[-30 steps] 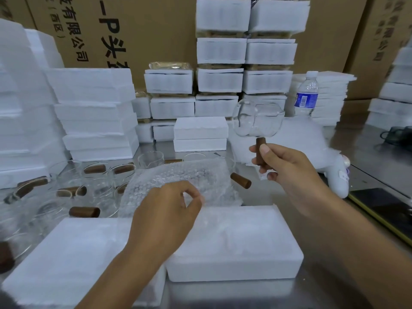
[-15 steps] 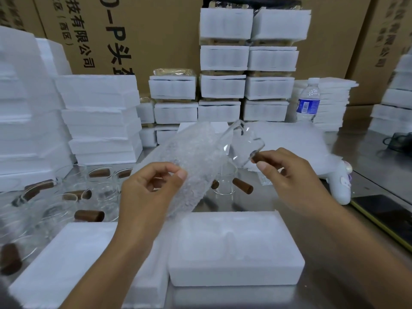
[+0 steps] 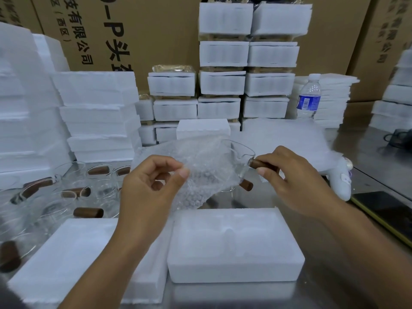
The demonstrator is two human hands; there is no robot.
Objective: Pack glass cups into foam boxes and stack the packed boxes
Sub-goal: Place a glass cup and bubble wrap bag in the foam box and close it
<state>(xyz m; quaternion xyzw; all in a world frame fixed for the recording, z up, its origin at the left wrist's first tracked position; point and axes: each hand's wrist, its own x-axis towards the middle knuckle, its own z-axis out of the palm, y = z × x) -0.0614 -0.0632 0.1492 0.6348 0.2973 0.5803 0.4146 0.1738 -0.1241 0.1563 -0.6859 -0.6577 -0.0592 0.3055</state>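
Glass cup (image 3: 236,166) is held just above the open foam box (image 3: 234,273), its bowl partly covered by bubble wrap (image 3: 196,175). The step looks like wrapping before boxing. Next, the wrap must close round the cup, then both go into the box's hollow. The right hand (image 3: 296,186) grips the brown handle (image 3: 264,165) with curled fingers, and the left hand (image 3: 151,190) pinches the wrap's edge.

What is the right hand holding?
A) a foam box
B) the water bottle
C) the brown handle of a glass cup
C: the right hand pinches the brown handle of the glass cup.
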